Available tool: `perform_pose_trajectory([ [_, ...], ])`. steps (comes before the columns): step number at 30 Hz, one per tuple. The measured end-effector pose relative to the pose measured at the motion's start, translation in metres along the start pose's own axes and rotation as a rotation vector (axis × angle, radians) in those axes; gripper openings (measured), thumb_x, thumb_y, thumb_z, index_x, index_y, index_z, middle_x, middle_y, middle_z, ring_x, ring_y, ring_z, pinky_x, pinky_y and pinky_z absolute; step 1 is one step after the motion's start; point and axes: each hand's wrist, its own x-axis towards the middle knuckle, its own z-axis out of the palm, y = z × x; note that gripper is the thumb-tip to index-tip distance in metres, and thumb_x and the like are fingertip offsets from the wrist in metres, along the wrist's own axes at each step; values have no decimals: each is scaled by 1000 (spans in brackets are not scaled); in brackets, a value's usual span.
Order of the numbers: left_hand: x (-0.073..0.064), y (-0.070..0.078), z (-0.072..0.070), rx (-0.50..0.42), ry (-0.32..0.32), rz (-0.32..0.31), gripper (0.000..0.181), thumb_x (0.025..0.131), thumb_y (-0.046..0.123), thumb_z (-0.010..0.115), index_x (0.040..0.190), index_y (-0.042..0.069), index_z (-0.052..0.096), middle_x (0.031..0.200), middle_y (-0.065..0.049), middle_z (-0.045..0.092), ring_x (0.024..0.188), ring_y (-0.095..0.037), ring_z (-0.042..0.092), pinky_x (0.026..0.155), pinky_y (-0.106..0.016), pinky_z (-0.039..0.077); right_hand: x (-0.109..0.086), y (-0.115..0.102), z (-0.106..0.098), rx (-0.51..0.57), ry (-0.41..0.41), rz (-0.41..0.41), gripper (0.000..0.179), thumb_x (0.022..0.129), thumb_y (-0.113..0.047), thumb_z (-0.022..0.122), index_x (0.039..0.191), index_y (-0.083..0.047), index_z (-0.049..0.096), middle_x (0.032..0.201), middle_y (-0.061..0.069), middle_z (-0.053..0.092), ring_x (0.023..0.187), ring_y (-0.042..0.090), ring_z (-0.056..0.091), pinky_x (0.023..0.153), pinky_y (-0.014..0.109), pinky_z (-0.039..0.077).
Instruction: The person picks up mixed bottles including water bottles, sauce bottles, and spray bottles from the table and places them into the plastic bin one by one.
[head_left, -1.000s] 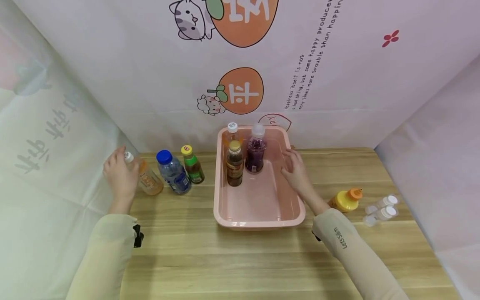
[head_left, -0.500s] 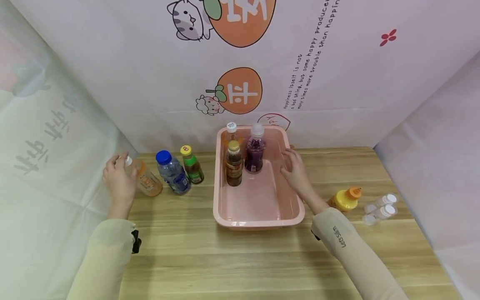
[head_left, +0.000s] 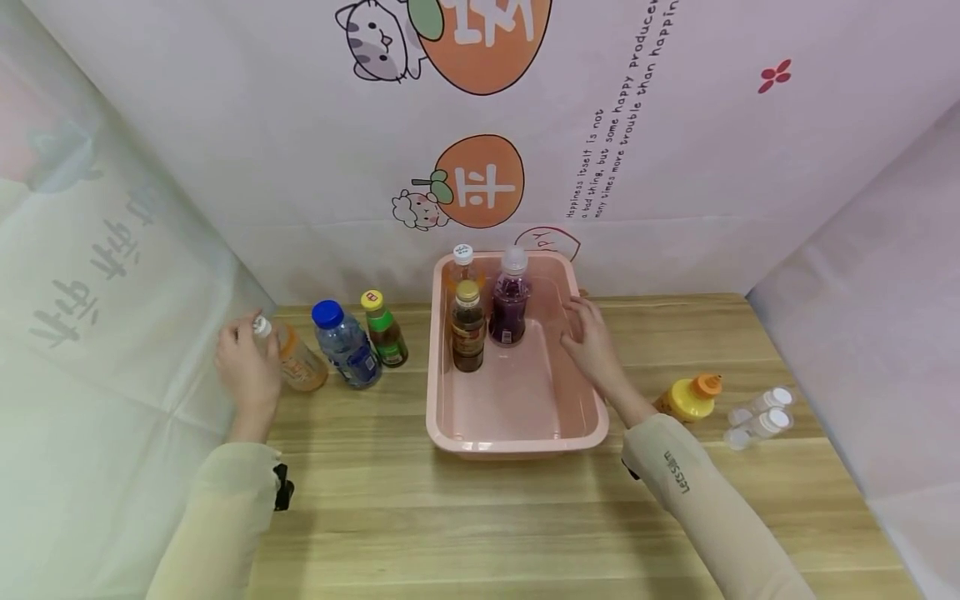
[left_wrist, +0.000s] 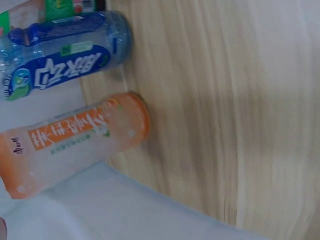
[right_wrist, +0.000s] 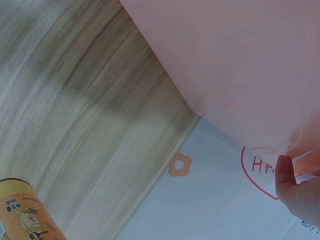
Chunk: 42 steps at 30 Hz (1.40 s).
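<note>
A bottle of orange drink (head_left: 302,367) with a white cap stands at the table's far left. My left hand (head_left: 249,367) is at its neck, thumb and fingers on either side just below the cap. In the left wrist view, that bottle (left_wrist: 80,140) shows its orange label, and only a fingertip appears at the edge. My right hand (head_left: 595,346) grips the right rim of a pink plastic basin (head_left: 517,448), thumb visible in the right wrist view. Inside the basin stand a dark-brown bottle (head_left: 468,333), a purple drink bottle (head_left: 510,308) and a white-capped bottle (head_left: 463,265).
Beside the orange bottle stand a blue-capped bottle (head_left: 348,350) and a yellow-capped, green-labelled bottle (head_left: 386,333). Right of the basin are a yellow squeeze bottle (head_left: 688,400) and small white-capped clear bottles (head_left: 765,421). A printed cloth (head_left: 300,150) hangs behind the table.
My left hand has shifted slightly right and towards me, and the orange bottle's cap has shifted a little with it. My right hand stays on the basin rim.
</note>
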Motion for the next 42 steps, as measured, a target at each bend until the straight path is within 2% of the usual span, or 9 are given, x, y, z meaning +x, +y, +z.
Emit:
perform_pose_trajectory([
  [4,2,8,-5,-116,23,-112,45,88,5,60,131,-1,49,126,-29,48,120,-43,44,106,-54,33,0,-1,0,-3,2,1,51,83,6,57,133,10,44,147,25,33,138,43,31,117,53,24],
  [10,7,24,-16,-235,85,-204,49,87,5,56,135,1,45,133,-21,48,123,-31,43,108,-43,35,0,0,0,1,-3,9,52,83,6,56,133,10,43,148,25,33,139,43,30,118,52,23],
  [13,12,35,-22,-287,146,-228,50,86,5,55,135,3,45,131,-15,49,117,-19,44,104,-31,36,1,0,0,6,-5,9,52,83,5,56,133,10,43,148,25,32,139,43,30,118,52,22],
  [16,17,46,-28,-350,227,-216,49,85,3,56,132,3,46,125,-7,51,108,-6,42,99,-22,35,1,0,0,11,-6,8,52,83,5,57,133,10,43,147,26,33,138,43,30,118,52,22],
  [22,29,70,-42,-414,344,-128,47,86,4,57,131,6,45,118,6,47,105,4,38,98,-15,32,0,0,0,20,-3,6,51,83,4,57,132,10,44,147,26,33,138,43,30,117,53,23],
  [28,32,109,-53,-460,386,3,47,86,4,58,130,3,44,115,11,46,108,3,39,101,-16,32,0,-1,-1,17,-5,6,52,83,3,58,132,10,44,147,26,33,138,43,31,117,53,24],
  [32,31,134,-53,-510,374,95,48,86,6,60,131,2,43,118,8,47,110,3,41,103,-18,32,0,0,-2,16,-12,17,52,83,3,58,132,10,44,148,26,32,138,43,30,117,54,23],
  [37,24,163,-50,-546,309,239,50,85,9,62,130,2,43,121,-10,55,109,2,45,102,-21,34,0,1,-2,17,-13,23,52,84,2,58,133,10,44,148,25,32,139,43,30,117,54,24],
  [42,10,193,-48,-555,208,378,51,85,10,64,129,-3,43,119,-20,57,111,-17,52,103,-26,37,0,2,-1,22,-1,4,51,83,3,58,132,11,44,147,26,34,138,43,31,116,54,25],
])
